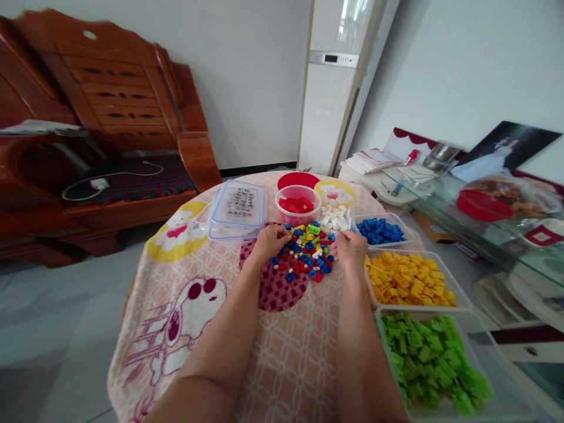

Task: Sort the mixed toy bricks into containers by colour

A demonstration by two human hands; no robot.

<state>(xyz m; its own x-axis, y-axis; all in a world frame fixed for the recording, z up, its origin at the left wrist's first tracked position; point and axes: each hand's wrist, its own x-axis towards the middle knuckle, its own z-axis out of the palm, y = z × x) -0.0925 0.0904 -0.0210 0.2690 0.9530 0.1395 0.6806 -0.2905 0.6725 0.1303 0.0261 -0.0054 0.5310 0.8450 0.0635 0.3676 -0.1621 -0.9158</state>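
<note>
A heap of small mixed toy bricks [305, 254], red, blue, yellow, green and white, lies on the round table's patterned cloth [282, 352]. My left hand [269, 242] rests at the heap's left edge with its fingers curled down onto the bricks. At the heap's right edge is my right hand [350, 249], fingers bent and pressed together over the pieces. What either hand pinches is hidden under the fingers.
Sorted bricks fill containers around the heap: red tub [298, 205], white pile [335, 218], blue tray [381, 230], yellow tray [409, 279], green tray [434, 358]. A clear lidded box [238, 208] lies at the left. A wooden bench [101, 135] and glass table [484, 217] flank the table.
</note>
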